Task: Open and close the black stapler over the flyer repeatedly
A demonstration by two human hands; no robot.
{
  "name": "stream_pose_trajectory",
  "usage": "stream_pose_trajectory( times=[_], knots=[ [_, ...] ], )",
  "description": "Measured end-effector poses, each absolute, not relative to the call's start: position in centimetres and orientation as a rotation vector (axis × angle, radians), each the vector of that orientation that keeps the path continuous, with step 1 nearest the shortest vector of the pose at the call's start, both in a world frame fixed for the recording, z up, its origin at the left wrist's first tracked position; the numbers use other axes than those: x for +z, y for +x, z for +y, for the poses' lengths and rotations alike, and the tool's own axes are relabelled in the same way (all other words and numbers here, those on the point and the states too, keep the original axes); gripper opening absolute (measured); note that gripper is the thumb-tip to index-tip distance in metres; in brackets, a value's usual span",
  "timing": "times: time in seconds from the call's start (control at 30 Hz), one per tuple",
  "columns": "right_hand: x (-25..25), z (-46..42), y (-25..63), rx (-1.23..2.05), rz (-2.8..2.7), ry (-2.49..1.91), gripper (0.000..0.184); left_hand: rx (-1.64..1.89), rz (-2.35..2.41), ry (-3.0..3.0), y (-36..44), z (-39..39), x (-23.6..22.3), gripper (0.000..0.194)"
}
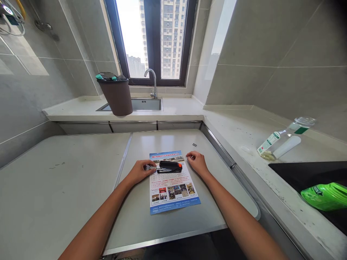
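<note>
A black stapler with an orange-red tip at its right end lies over a printed flyer. My left hand is closed at the stapler's left end, thumb and fingers on a silvery metal part there. Past the flyer's upper right edge rests my right hand, its fingers loosely bent and apart from the stapler. I see nothing in that hand, though its palm side is hidden. A short strip of staples sits on the table just beyond it.
The pale table has a metal seam. Behind it, a brown bin stands by the sink and faucet. On the right counter are a clear bottle and a green packet on a black surface.
</note>
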State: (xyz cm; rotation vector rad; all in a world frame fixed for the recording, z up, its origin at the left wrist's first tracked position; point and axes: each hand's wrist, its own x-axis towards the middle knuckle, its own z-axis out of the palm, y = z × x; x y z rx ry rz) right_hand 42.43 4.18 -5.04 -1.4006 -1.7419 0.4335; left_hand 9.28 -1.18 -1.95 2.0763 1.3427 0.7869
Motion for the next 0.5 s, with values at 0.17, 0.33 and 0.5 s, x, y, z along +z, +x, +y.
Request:
stream_pose_trajectory(
  times=[0.17,0.33,0.5],
  knots=[
    [-5.1,4.2,42.5,0.429,-1.752,-1.390,0.021,0.752,1.376,2.074,9.4,-1.2,-1.9,0.028],
    [-5.3,4.2,42.5,0.406,-1.767,-1.369,0.021,0.735,1.230,2.157,8.9,-1.5,-1.4,0.029],
    [-4.7,3.9,42.2,0.393,-1.760,-1.338,0.018,0.740,1.101,2.230,6.7,-1.2,-1.1,0.023]
  ],
)
